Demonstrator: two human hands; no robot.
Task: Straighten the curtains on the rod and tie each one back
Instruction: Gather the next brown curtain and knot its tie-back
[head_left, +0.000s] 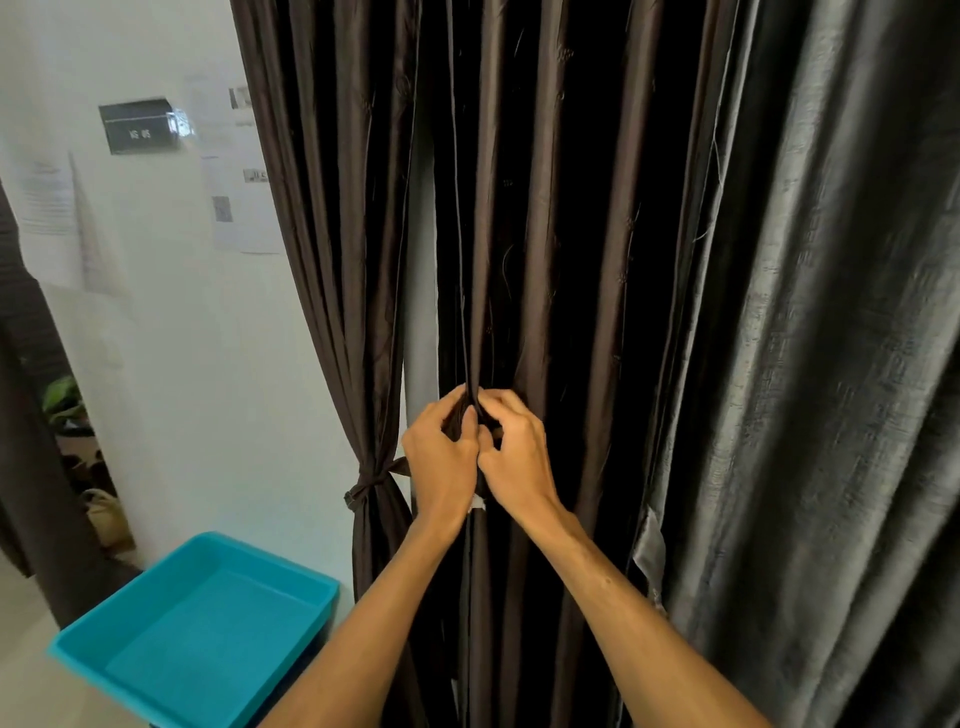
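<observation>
Head view, one frame. We log three hanging panels.

The middle curtain (550, 208), dark brown with a sheen, fills the centre of the frame from 12 o'clock down to 6 o'clock in long upright folds. Both hands meet on it just below centre, toward 6 o'clock. The left hand (441, 460) and the right hand (517, 460) sit side by side, touching, backs toward us. The fingers of the left hand (451, 402) are curled and gather a narrow fold of the middle curtain. The fingers of the right hand (501, 399) curl onto the same fold from the other side. We note both hands hold cloth, pinched between them. A small white tag (478, 503) shows just under the hands, between the wrists.

At 10 o'clock of the hands hangs the left curtain (332, 208), of the same brown cloth. It is drawn in at the waist by a brown tieback (370, 486), which lies just beside the left wrist, at 8 o'clock of the left hand.

At 3 o'clock a grey curtain (831, 364) hangs loose in heavy folds, its edge against the middle curtain.

At 7 o'clock stands a teal tray (135, 597); we cannot tell what carries it. At 10 o'clock is a white wall (171, 338) with papers (47, 197) and a black plate (137, 124). At 9 o'clock, a green plant (62, 402).
</observation>
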